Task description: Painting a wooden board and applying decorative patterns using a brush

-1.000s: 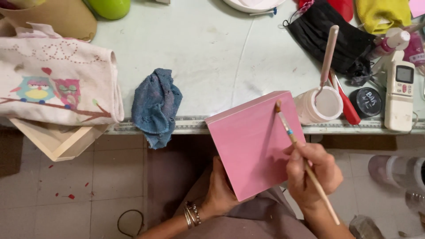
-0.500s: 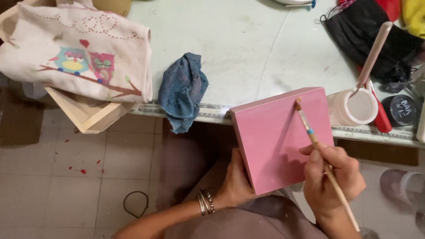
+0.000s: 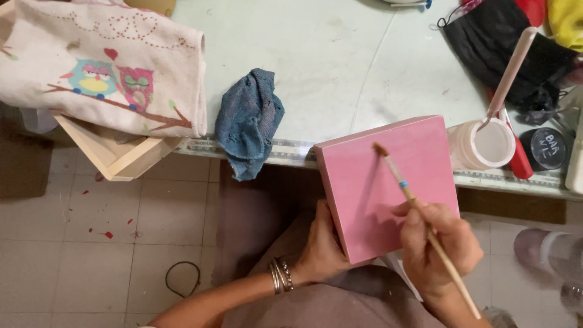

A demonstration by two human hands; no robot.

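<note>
Pink box [image 3: 388, 185], a flat-faced square block with a smooth matt coat of paint and slightly darker side edges, sits tilted with its far edge leaning on the near edge of the worktop [image 3: 340, 67] and its near part held over the lap; its top corners point up and to the right, so the whole face is turned a little clockwise; the left hand [image 3: 322, 246] is clamped on its lower left edge, thumb along the side, thin metal bangles at the wrist; the right hand [image 3: 437, 243] has its fingers closed tight round a slim wooden paintbrush [image 3: 413, 200] with a blue band near the ferrule; the brush's long axis runs from lower right to upper left, its brown bristle tip touching the pink face near the upper middle; the worktop is pale green, smooth and paint-flecked; a crumpled blue knitted rag [image 3: 249, 121] hangs over its near edge, just left of the box; a cream cloth with two embroidered owls [image 3: 103, 79] drapes over the near left corner, covering a pale wooden frame [image 3: 115, 155]; a ribbed white plastic jar [image 3: 483, 146] with a stirring stick stands at the near edge, just beside the box's right corner.
</note>
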